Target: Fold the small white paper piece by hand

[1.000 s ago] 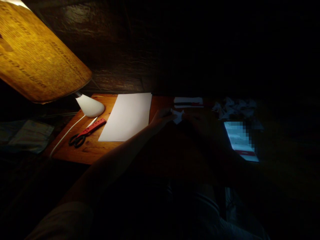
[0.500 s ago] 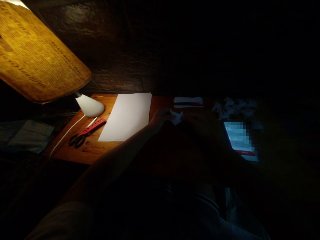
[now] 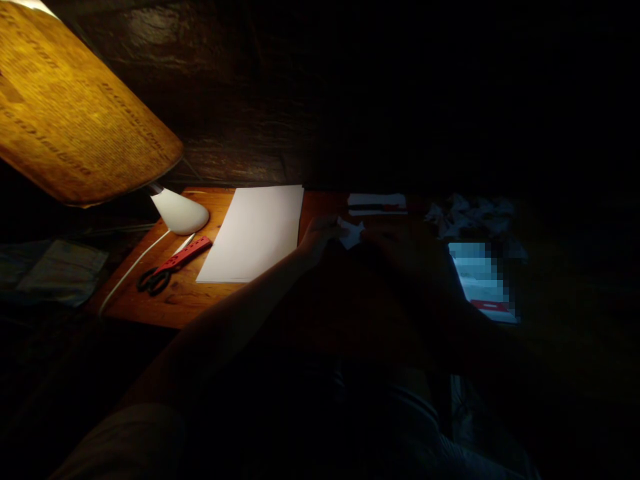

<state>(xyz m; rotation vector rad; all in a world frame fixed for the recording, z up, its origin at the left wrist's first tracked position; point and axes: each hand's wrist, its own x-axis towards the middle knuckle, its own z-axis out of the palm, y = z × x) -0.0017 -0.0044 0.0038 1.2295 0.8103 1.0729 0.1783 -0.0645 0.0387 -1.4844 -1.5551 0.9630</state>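
The scene is very dark, lit only from the left. My left hand point(image 3: 320, 237) is closed on a small white piece of paper point(image 3: 351, 233) above the wooden table point(image 3: 175, 303). My right hand point(image 3: 405, 250) meets it from the right and is almost lost in shadow; its fingers seem to pinch the same paper. A white sheet of paper point(image 3: 255, 230) lies flat just left of my left hand.
A lamp with a yellow shade point(image 3: 75, 120) and white base point(image 3: 181, 212) stands at the table's left. Scissors point(image 3: 155, 279) and a red strip point(image 3: 185, 253) lie beside it. A lit phone screen point(image 3: 480, 280) glows at right, with crumpled paper point(image 3: 470, 213) behind it.
Both hands have barely moved; the small paper between them has shifted slightly left and toward me.
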